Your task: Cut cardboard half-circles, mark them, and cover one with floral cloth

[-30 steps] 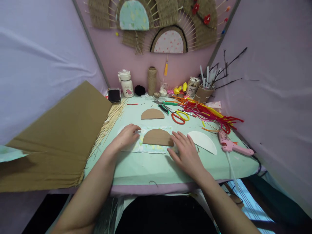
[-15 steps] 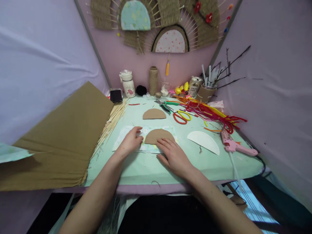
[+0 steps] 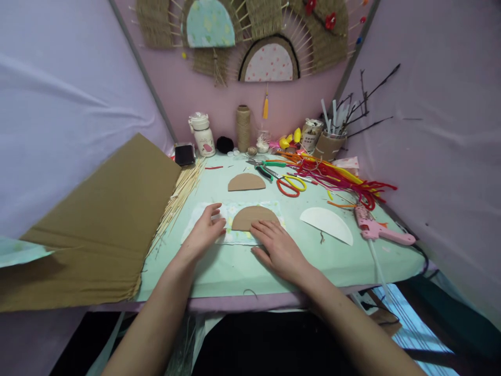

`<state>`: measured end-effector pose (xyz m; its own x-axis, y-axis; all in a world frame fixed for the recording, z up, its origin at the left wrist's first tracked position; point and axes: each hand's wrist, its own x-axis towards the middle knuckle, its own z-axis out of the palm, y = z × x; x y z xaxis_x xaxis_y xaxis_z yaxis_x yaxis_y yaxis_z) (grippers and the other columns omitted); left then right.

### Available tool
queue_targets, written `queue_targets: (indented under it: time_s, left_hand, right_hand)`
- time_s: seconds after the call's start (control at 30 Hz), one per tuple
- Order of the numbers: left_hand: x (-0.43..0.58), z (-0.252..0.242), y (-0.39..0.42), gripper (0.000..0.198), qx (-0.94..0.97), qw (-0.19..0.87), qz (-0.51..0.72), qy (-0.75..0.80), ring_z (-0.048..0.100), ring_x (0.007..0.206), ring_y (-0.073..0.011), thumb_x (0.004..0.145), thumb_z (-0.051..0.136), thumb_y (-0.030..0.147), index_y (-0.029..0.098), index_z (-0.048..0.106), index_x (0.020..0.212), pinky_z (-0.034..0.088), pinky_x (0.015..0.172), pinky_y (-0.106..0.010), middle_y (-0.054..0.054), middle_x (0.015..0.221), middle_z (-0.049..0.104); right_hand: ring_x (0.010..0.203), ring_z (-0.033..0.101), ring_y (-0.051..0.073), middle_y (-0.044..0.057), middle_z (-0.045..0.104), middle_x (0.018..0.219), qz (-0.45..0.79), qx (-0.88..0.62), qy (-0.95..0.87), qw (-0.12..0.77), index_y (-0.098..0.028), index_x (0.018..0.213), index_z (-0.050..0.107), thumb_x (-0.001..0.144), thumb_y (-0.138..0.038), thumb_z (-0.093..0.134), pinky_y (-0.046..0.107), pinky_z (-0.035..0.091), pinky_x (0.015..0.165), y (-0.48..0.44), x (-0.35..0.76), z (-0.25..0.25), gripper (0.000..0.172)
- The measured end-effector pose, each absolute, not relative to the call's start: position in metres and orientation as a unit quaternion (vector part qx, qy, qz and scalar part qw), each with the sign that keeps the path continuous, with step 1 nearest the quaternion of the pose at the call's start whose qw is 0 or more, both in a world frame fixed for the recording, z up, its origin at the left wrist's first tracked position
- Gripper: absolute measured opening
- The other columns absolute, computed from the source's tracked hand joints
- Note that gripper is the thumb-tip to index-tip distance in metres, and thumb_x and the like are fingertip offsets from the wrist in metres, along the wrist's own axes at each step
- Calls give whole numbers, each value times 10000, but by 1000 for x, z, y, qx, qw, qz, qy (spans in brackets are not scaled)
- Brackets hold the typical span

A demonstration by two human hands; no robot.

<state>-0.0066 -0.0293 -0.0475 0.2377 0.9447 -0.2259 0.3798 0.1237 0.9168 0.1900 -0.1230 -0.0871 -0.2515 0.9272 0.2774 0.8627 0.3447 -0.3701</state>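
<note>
A brown cardboard half-circle point(image 3: 250, 216) lies on a piece of floral cloth point(image 3: 235, 239) in front of me. The fingers of my right hand point(image 3: 278, 245) rest flat across the lower right of the cardboard, pressing on it. My left hand point(image 3: 205, 228) is over the left part of the cloth, fingers apart and curved, with nothing held in it. Farther back lies a second cardboard half-circle point(image 3: 246, 183). To the right of my right hand is a white half-circle point(image 3: 327, 224).
Scissors point(image 3: 290, 185) and green-handled pliers point(image 3: 263, 169) lie behind. A pink glue gun point(image 3: 381, 232) is at the right, near red and yellow pipe cleaners point(image 3: 336, 175). Thin sticks point(image 3: 176, 196) and a large cardboard sheet point(image 3: 105, 219) occupy the left. Twine point(image 3: 243, 128) stands at the back.
My left hand has shifted slightly left, away from the cardboard half-circle. My right hand stays on the cardboard. The whole view has moved a little.
</note>
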Motion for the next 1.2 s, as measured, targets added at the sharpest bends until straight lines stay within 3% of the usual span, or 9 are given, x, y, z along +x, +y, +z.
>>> queue_targets:
  time_s: [0.1, 0.23, 0.4, 0.57, 0.67, 0.8, 1.0, 1.2]
  left_hand:
    - [-5, -45, -29, 528, 548, 557, 286, 554, 541, 1214, -236, 818, 588, 259, 213, 419, 1317, 546, 854, -335, -185, 1462, 377]
    - [-7, -46, -29, 543, 529, 593, 275, 542, 609, 1109, -209, 794, 609, 222, 192, 430, 1306, 533, 875, -334, -183, 1386, 481]
    - [-8, -50, -33, 532, 572, 581, 268, 514, 646, 1048, -184, 822, 550, 242, 162, 401, 1326, 495, 938, -358, -160, 1262, 612]
    - [-9, -53, -39, 585, 608, 562, 264, 495, 624, 1124, -224, 816, 528, 259, 125, 368, 1363, 467, 968, -392, -197, 1322, 587]
    - [-10, -55, -44, 598, 672, 505, 236, 488, 553, 1237, -233, 846, 468, 257, 142, 325, 1416, 408, 1039, -418, -179, 1366, 559]
    - [-1, -62, -60, 655, 786, 353, 187, 472, 431, 1345, -242, 855, 397, 182, 109, 233, 1485, 319, 1109, -438, -193, 1437, 476]
    - [23, -74, -91, 628, 847, 127, 113, 504, 358, 1353, -331, 837, 376, 101, 114, 312, 1462, 309, 1052, -535, -197, 1471, 422]
    - [31, -74, -97, 592, 857, 49, 84, 506, 351, 1352, -355, 863, 378, 150, 74, 340, 1449, 303, 1045, -536, -192, 1500, 394]
  right_hand:
    - [1331, 434, 265, 102, 528, 1413, 69, -565, -789, 231, -184, 1353, 531, 916, -314, 532, 498, 318, 1134, -123, 190, -88, 456]
    - [1337, 426, 264, 103, 518, 1423, 70, -566, -788, 233, -181, 1354, 530, 913, -308, 537, 494, 313, 1137, -123, 190, -89, 459]
    - [1337, 424, 267, 99, 521, 1420, 76, -567, -788, 228, -175, 1350, 532, 911, -311, 541, 488, 309, 1137, -122, 190, -89, 459]
    - [1338, 419, 274, 101, 517, 1424, 75, -568, -788, 228, -160, 1349, 531, 917, -318, 536, 490, 309, 1136, -123, 190, -89, 460]
    - [1332, 427, 268, 105, 526, 1414, 73, -565, -788, 233, -176, 1345, 536, 913, -317, 541, 492, 312, 1134, -123, 191, -89, 455]
    - [1328, 429, 269, 107, 531, 1408, 74, -565, -789, 230, -166, 1339, 541, 908, -313, 547, 484, 309, 1137, -123, 191, -87, 455]
    - [1331, 430, 268, 109, 540, 1399, 75, -566, -786, 237, -182, 1344, 540, 897, -305, 560, 494, 314, 1133, -123, 191, -88, 464]
    - [1343, 420, 255, 107, 527, 1413, 80, -567, -785, 236, -163, 1363, 515, 907, -313, 539, 476, 295, 1148, -123, 191, -89, 481]
